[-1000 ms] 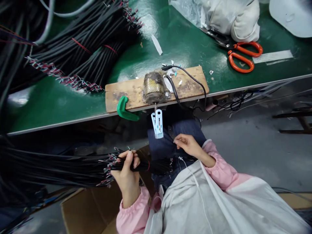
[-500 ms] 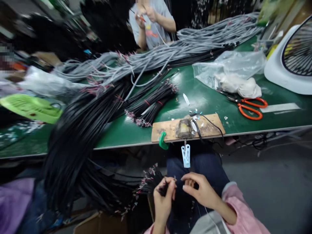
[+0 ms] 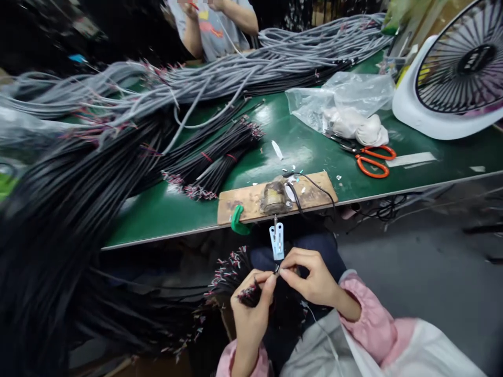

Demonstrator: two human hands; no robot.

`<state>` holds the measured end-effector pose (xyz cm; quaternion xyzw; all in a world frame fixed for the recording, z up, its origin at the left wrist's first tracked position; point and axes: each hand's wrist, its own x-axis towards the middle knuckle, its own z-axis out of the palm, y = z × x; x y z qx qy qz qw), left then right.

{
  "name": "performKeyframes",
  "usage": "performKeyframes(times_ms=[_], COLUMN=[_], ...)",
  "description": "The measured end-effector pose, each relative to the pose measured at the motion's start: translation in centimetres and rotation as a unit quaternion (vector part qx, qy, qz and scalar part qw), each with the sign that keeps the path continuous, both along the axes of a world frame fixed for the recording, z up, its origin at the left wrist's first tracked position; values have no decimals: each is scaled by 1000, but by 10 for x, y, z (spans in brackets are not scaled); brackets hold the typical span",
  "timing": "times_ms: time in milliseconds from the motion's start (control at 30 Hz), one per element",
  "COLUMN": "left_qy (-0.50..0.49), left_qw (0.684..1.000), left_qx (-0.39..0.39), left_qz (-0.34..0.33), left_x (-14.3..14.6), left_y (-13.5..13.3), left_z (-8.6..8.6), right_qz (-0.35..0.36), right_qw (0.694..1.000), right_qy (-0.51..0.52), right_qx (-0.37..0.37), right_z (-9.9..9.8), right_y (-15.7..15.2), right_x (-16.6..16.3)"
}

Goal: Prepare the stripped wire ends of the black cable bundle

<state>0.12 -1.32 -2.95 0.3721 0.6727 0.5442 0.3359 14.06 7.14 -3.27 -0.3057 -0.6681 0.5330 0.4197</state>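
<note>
My left hand (image 3: 249, 309) is closed round a bundle of black cables (image 3: 226, 277) with stripped coloured wire ends, held over my lap. My right hand (image 3: 310, 277) pinches the tip of one cable end, its fingertips meeting my left thumb just below a pale blue clip (image 3: 277, 241). The clip hangs from a small taped motor (image 3: 274, 197) fixed on a wooden board (image 3: 314, 193), which a green clamp (image 3: 238, 221) holds to the green table's (image 3: 165, 214) front edge. Both sleeves are pink.
A thick mass of black cables (image 3: 66, 209) drapes off the table on the left. Grey cables (image 3: 220, 78) lie across the back. Orange scissors (image 3: 371, 158), a plastic bag (image 3: 341, 104) and a white fan (image 3: 451, 73) sit right. Another person (image 3: 214, 21) works opposite.
The view tilted up from my lap to take in the whole table. My hands came together and rose to just under the blue clip.
</note>
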Motion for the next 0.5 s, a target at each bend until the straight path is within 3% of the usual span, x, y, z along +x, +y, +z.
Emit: performKeyframes(times_ms=[167,500], left_qy=[-24,-51], left_qw=[1000,999], left_qx=[-1,-16], left_qz=[9,-8], left_x=[2,6], left_y=[0,0], left_z=[6,6], right_qz=[-27,18], right_qw=[1000,1000], right_qy=[4,25], right_qx=[-7,-4], right_z=[4,4], right_y=[2,8], right_x=[3,5])
